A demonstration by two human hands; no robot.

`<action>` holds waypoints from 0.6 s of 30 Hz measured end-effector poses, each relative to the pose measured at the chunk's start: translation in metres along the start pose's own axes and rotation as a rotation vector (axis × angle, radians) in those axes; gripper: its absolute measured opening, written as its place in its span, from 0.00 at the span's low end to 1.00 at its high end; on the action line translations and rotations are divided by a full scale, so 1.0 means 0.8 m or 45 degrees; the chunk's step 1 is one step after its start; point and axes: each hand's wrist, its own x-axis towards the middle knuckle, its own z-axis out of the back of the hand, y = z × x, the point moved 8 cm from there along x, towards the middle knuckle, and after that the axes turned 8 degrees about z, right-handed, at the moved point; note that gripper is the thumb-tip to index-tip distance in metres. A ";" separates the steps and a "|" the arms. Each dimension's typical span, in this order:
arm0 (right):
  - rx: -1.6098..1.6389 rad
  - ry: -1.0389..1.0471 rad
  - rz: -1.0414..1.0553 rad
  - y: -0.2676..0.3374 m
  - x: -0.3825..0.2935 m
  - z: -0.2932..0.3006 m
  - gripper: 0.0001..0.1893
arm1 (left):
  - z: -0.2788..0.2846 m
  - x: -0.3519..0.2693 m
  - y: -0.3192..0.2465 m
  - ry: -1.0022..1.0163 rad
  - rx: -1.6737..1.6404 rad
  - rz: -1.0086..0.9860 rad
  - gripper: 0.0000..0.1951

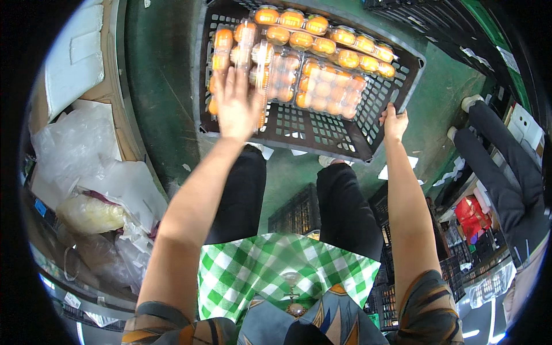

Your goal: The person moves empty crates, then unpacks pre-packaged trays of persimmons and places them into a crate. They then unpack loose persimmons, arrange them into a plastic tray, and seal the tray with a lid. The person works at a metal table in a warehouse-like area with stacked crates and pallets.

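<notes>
A black plastic crate (310, 125) with slotted sides lies before me, holding several clear plastic packs of orange fruit. Packs stand on edge along its far side (302, 41) and at its left; a flatter pack (330, 88) lies in the middle. My left hand (237, 108), slightly blurred, is spread over the packs on the left (258, 82), fingers pointing away from me; its palm side is hidden. With my right hand (394, 123) I grip the crate's near right rim, thumb on top.
At left, a surface bears cardboard (129, 142), white foam (75, 60) and crumpled plastic bags (77, 146). Black crates stand at the upper right (457, 43) and beneath me (297, 211). A person's dark-trousered legs (496, 159) are at right. Paper scraps (399, 168) litter the green floor.
</notes>
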 end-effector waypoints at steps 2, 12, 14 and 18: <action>0.100 0.077 -0.033 0.003 -0.001 -0.006 0.11 | -0.010 -0.025 -0.041 0.064 -0.170 0.034 0.31; 0.307 0.341 -0.173 0.000 -0.003 -0.013 0.11 | 0.070 0.051 0.094 -0.292 -0.205 0.117 0.22; 0.336 0.380 -0.212 0.003 -0.004 -0.018 0.12 | 0.022 0.068 0.168 0.076 -0.704 0.624 0.27; 0.331 0.376 -0.239 0.009 -0.008 -0.017 0.13 | -0.029 0.070 0.182 0.382 -1.108 0.950 0.21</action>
